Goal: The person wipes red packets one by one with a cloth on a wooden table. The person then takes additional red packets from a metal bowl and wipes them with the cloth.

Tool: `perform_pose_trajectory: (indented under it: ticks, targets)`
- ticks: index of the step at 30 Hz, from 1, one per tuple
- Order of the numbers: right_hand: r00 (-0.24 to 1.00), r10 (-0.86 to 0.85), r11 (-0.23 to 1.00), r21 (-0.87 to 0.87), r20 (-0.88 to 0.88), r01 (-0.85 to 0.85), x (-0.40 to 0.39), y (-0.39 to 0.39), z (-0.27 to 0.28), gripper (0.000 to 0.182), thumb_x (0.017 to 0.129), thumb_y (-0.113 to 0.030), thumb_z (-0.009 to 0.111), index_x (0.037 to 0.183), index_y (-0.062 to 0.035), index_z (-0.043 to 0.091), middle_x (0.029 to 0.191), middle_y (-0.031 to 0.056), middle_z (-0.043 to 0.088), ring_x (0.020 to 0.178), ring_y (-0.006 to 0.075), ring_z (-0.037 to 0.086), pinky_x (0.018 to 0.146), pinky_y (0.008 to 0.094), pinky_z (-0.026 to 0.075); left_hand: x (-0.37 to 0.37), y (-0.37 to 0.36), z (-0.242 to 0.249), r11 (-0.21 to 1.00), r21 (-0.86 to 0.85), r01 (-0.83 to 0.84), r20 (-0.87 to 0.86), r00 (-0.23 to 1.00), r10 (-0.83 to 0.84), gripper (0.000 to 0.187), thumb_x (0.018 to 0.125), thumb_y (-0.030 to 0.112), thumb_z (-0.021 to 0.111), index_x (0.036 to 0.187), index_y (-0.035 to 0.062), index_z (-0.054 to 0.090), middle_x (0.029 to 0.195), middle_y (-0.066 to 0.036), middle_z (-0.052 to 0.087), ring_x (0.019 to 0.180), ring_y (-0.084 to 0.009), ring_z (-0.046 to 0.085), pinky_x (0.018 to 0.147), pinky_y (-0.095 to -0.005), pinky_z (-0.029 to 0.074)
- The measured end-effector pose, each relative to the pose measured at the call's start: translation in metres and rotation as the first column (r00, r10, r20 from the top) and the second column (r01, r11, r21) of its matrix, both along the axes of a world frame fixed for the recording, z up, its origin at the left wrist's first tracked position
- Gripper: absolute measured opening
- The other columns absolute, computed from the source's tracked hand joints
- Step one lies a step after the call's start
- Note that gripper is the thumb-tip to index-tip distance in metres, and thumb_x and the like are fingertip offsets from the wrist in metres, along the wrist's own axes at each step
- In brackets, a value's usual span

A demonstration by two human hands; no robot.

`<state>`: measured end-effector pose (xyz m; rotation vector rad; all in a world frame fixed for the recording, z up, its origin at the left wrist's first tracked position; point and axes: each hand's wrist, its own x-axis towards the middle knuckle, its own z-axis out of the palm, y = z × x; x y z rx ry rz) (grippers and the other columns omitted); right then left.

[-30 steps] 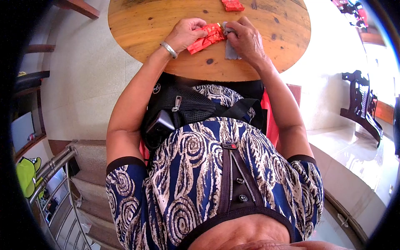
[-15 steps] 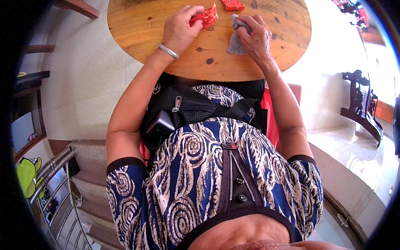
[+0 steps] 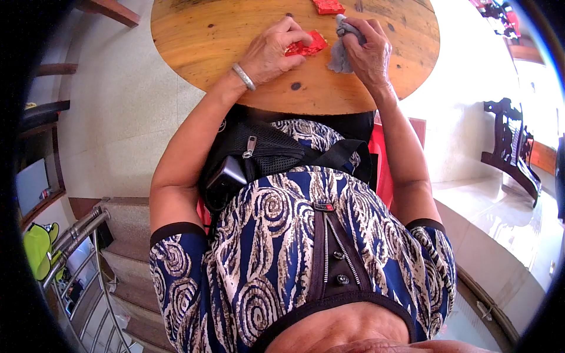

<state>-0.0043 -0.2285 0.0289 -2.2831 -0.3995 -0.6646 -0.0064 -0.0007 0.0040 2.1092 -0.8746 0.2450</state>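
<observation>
Over the round wooden table (image 3: 235,44), my left hand (image 3: 272,52), with a silver bangle at the wrist, has its thumb and fingers closed around a small red packet (image 3: 315,43). The packet has a pale gold pattern and lies low at the tabletop; part of it is hidden under the fingers. My right hand (image 3: 371,52) grips a crumpled grey cloth (image 3: 340,57), whose lower end hangs down to the wood. A small gap separates cloth and packet. Farther back on the table lies a second red packet (image 3: 328,6), touched by neither hand.
On my lap rests a black mesh bag (image 3: 271,154) with a dark shiny device (image 3: 228,176) beside it. Steps (image 3: 132,253) and a metal railing (image 3: 97,259) are at lower left. A dark carved wooden chair (image 3: 511,147) stands at right.
My left hand has moved right and lowered the red packet toward the tabletop. The right hand has shifted slightly right with the grey cloth.
</observation>
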Motion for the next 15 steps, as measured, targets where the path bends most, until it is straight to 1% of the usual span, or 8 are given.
perform_pose_trajectory:
  ticks: [1,2,5,7,11,13,14,15]
  targets:
    - [1.0,0.011,1.0,0.001,-0.007,-0.011,0.0,-0.001,0.0,0.023,0.075,-0.012,0.063,0.098,-0.0097,0.069,0.087,0.0147,0.062,0.077,0.0305,0.064,0.071,0.0375,0.052,0.0,0.0,-0.001,0.999,0.034,-0.026,0.006,1.0,0.026,0.036,0.073,0.008,0.073,0.107,0.0052,0.063,0.103,-0.009,0.056,0.098,-0.0259,0.059,0.085,-0.0326,0.049]
    - [1.0,0.023,1.0,0.003,-0.013,-0.023,0.0,-0.001,0.0,0.023,0.076,-0.012,0.063,0.098,-0.0096,0.069,0.087,0.0146,0.062,0.078,0.0302,0.064,0.072,0.0372,0.052,0.0,0.001,-0.002,0.999,0.035,-0.027,0.006,1.0,0.027,0.036,0.073,0.008,0.073,0.107,0.0052,0.063,0.103,-0.009,0.056,0.098,-0.0259,0.059,0.085,-0.0326,0.049]
    - [0.997,0.05,0.999,0.004,-0.055,-0.05,-0.003,0.002,0.004,0.023,0.076,-0.012,0.063,0.098,-0.0093,0.069,0.088,0.0142,0.062,0.079,0.03,0.065,0.072,0.0364,0.052,0.001,0.002,-0.004,0.998,0.033,-0.045,-0.007,0.999,0.045,0.044,0.072,0.011,0.074,0.113,0.0064,0.06,0.108,-0.01,0.053,0.102,-0.0273,0.057,0.089,-0.0343,0.047]
    - [0.997,0.058,0.998,-0.005,-0.056,-0.058,-0.003,0.002,0.003,0.022,0.077,-0.012,0.063,0.098,-0.0092,0.069,0.088,0.014,0.063,0.08,0.0299,0.065,0.072,0.0362,0.052,0.004,0.002,-0.008,0.994,0.0,-0.105,0.078,0.991,0.105,0.054,0.07,0.014,0.077,0.119,0.0058,0.056,0.111,-0.012,0.052,0.104,-0.0294,0.056,0.091,-0.0359,0.046]
    - [0.995,0.079,0.997,-0.011,-0.054,-0.08,-0.006,0.004,0.006,0.023,0.077,-0.011,0.063,0.1,-0.0091,0.069,0.091,0.0138,0.063,0.082,0.0301,0.065,0.073,0.0364,0.052,0.006,0.004,-0.01,0.986,0.002,-0.164,0.08,0.983,0.164,0.062,0.067,0.019,0.08,0.121,0.0038,0.055,0.112,-0.013,0.05,0.106,-0.0306,0.054,0.093,-0.0367,0.045]
    - [0.996,0.077,0.997,-0.028,-0.036,-0.078,-0.008,0.007,0.009,0.023,0.077,-0.01,0.063,0.1,-0.0095,0.069,0.09,0.0133,0.062,0.081,0.0298,0.065,0.073,0.0368,0.053,0.005,0.005,-0.013,0.96,0.098,-0.264,0.132,0.959,0.25,0.065,0.065,0.028,0.082,0.119,0.0032,0.056,0.111,-0.012,0.052,0.105,-0.0305,0.053,0.091,-0.0375,0.045]
    - [0.997,0.075,0.996,-0.046,-0.019,-0.076,-0.009,0.009,0.01,0.024,0.077,-0.009,0.063,0.1,-0.0098,0.069,0.09,0.0128,0.062,0.08,0.0294,0.065,0.073,0.0373,0.053,0.004,0.005,-0.014,0.959,0.098,-0.265,0.132,0.959,0.252,0.065,0.065,0.028,0.082,0.119,0.0032,0.056,0.111,-0.012,0.052,0.105,-0.0305,0.053,0.091,-0.0375,0.045]
    - [0.997,0.076,0.996,-0.046,-0.019,-0.077,-0.01,0.012,0.011,0.024,0.077,-0.009,0.063,0.1,-0.0098,0.069,0.09,0.0128,0.062,0.08,0.0294,0.065,0.073,0.0373,0.053,0.004,0.005,-0.015,0.946,0.138,-0.294,0.121,0.953,0.279,0.062,0.065,0.031,0.081,0.118,0.0069,0.059,0.109,-0.01,0.053,0.105,-0.0291,0.053,0.092,-0.0391,0.043]
